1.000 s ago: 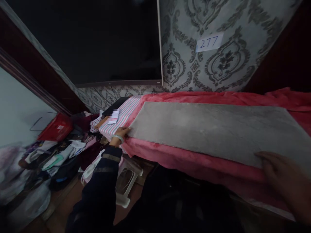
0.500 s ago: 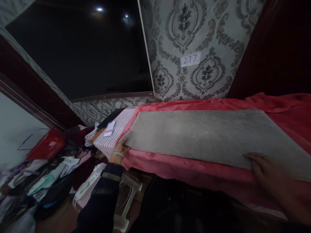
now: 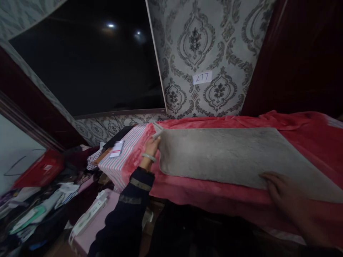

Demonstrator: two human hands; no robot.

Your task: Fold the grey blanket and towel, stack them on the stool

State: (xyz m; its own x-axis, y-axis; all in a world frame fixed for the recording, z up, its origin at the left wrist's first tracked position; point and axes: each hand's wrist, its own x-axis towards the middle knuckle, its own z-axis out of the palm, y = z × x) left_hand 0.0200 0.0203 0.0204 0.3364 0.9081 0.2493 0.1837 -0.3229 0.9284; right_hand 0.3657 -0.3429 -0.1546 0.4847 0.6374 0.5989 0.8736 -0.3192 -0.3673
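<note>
A long grey cloth (image 3: 214, 153) lies spread over a red blanket (image 3: 187, 187). My left hand (image 3: 152, 145) grips the cloth's left end, which is lifted and folded over at the far left corner. The fingers are closed round its edge. My right hand (image 3: 281, 189) rests on the near edge of the cloth toward the right, fingers stretched out and flat, slightly blurred. A light bracelet circles my left wrist.
A striped cloth (image 3: 128, 146) covers the table's left end. Below it, a power strip (image 3: 91, 214) lies on a pink surface (image 3: 107, 210). Clothes (image 3: 48, 203) and a red bag (image 3: 40, 169) lie at the left. Behind are a large dark screen (image 3: 93, 64) and a patterned wall (image 3: 200, 43).
My left hand has moved from the near left corner farther back and right, pulling up the cloth's left end. My right hand stays on the near edge. The view has shifted slightly.
</note>
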